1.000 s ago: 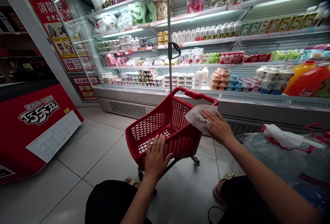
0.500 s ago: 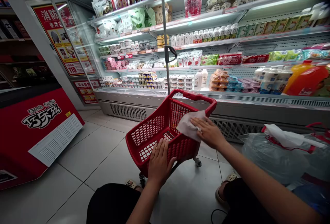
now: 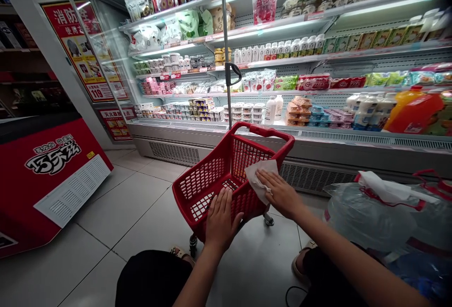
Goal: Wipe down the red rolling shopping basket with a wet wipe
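Observation:
A small red shopping cart (image 3: 197,173) with lattice plastic walls stands in front of me. My left hand (image 3: 219,217) lies against its near side, fingers stretched out over the top edge. On the same side, further right, my right hand (image 3: 280,193) presses a white cloth (image 3: 256,169) against the rim and the outer wall. The cloth is creased under those fingers, and one part of it hangs over the rim. Wheels (image 3: 193,245) show below the basket. Part of the near wall is hidden behind my hands and the cloth.
Behind the cart stands a lit refrigerated display (image 3: 169,154) with a glass door and handle (image 3: 233,74). A red freezer (image 3: 52,203) is at left. Large clear water jugs (image 3: 367,213) with red handles stand at right, a white cloth (image 3: 388,188) on them.
My right hand and the cloth have slid a little down along the cart's side. My left hand has stayed on the near edge. The view has shifted slightly.

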Motion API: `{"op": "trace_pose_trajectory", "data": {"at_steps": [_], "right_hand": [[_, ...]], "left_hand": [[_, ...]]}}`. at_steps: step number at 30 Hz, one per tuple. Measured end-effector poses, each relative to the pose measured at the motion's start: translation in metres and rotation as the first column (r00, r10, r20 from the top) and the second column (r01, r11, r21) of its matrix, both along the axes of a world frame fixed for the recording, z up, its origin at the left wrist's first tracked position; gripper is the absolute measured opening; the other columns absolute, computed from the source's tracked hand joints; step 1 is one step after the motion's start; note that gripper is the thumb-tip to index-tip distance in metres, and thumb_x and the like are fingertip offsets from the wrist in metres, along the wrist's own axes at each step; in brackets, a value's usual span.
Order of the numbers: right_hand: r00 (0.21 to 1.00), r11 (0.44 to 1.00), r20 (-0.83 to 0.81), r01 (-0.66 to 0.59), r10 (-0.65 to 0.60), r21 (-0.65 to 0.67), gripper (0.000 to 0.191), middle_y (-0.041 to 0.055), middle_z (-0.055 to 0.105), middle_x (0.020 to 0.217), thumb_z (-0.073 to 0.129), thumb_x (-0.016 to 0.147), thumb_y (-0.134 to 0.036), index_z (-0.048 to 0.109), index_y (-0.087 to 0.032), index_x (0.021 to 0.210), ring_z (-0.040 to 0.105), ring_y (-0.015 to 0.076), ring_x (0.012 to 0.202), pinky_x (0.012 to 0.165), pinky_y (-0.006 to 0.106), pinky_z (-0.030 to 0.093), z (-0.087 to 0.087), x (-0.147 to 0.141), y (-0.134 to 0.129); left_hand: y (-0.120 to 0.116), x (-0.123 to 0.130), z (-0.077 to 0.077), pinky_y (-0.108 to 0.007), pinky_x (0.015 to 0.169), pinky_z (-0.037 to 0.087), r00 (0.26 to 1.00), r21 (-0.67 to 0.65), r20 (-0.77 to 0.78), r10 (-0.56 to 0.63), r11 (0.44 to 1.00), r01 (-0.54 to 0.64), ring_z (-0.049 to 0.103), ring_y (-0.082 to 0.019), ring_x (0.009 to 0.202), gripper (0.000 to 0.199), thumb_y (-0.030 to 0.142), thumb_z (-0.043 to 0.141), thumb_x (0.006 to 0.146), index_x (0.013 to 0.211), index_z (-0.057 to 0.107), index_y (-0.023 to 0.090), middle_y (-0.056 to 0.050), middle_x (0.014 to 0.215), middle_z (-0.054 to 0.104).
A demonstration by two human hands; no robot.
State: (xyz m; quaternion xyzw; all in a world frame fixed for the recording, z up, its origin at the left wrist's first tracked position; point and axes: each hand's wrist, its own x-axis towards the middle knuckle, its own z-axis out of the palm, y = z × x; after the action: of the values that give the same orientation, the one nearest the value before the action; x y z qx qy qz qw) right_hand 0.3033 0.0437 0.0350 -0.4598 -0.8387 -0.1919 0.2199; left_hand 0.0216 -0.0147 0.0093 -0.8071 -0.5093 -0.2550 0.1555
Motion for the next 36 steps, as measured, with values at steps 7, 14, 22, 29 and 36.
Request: {"op": "trace_pose_trajectory", "data": {"at_steps": [7, 14, 22, 29, 36], "right_hand": [[0.996, 0.996, -0.026, 0.087, -0.087, 0.001, 0.063, 0.0015, 0.044, 0.164, 0.039, 0.101, -0.026, 0.034, -0.026, 0.164, 0.04, 0.0225, 0.152, 0.129, 0.048, 0.026, 0.025, 0.045, 0.034], [0.993, 0.993, -0.052, 0.111, -0.109, 0.032, 0.063, 0.0034, 0.039, 0.167, 0.038, 0.103, -0.028, 0.032, -0.022, 0.165, 0.03, 0.0235, 0.157, 0.13, 0.048, 0.023, 0.013, 0.035, 0.034], [0.999, 0.998, 0.04, -0.039, 0.038, 0.047, 0.058, 0.0069, 0.049, 0.161, 0.043, 0.099, -0.021, 0.048, -0.017, 0.156, 0.039, 0.022, 0.153, 0.13, 0.047, 0.023, -0.004, -0.003, 0.008], [0.993, 0.989, 0.038, 0.105, -0.109, 0.101, 0.063, 0.0045, 0.043, 0.165, 0.039, 0.101, -0.021, 0.033, -0.023, 0.164, 0.04, 0.0214, 0.152, 0.13, 0.049, 0.02, 0.025, 0.054, 0.041], [0.991, 0.985, 0.008, 0.135, -0.137, 0.112, 0.068, 0.0063, 0.038, 0.167, 0.042, 0.101, -0.023, 0.026, -0.018, 0.167, 0.034, 0.0229, 0.155, 0.129, 0.046, 0.022, 0.01, 0.021, 0.024]], "left_hand": [[0.001, -0.001, -0.001, -0.046, 0.126, 0.032, 1.0, -0.007, 0.001, -0.009, 1.0, 0.009, 0.034, -0.027, 0.156, 0.074, 0.054, 0.039, 0.107, 0.168, 0.02, 0.017, -0.011, 0.167, 0.04], [0.005, 0.013, -0.001, -0.049, 0.129, 0.026, 1.0, 0.018, -0.018, -0.009, 1.0, 0.01, 0.034, -0.03, 0.156, 0.085, 0.063, 0.043, 0.103, 0.167, 0.021, 0.011, -0.016, 0.166, 0.041], [0.051, 0.077, 0.012, -0.049, 0.124, 0.034, 0.998, 0.022, -0.043, -0.048, 0.999, 0.049, 0.036, -0.033, 0.155, 0.09, 0.065, 0.043, 0.101, 0.166, 0.02, 0.007, -0.02, 0.169, 0.033], [0.055, 0.068, 0.011, -0.045, 0.121, 0.039, 0.987, -0.012, -0.009, -0.162, 0.987, 0.162, 0.041, -0.031, 0.152, 0.091, 0.067, 0.043, 0.101, 0.166, 0.018, 0.008, -0.02, 0.168, 0.034], [0.05, 0.068, 0.013, -0.049, 0.122, 0.039, 0.977, -0.043, 0.057, -0.205, 0.977, 0.208, 0.045, -0.033, 0.149, 0.086, 0.063, 0.053, 0.098, 0.161, 0.031, 0.009, -0.019, 0.163, 0.044]]}}
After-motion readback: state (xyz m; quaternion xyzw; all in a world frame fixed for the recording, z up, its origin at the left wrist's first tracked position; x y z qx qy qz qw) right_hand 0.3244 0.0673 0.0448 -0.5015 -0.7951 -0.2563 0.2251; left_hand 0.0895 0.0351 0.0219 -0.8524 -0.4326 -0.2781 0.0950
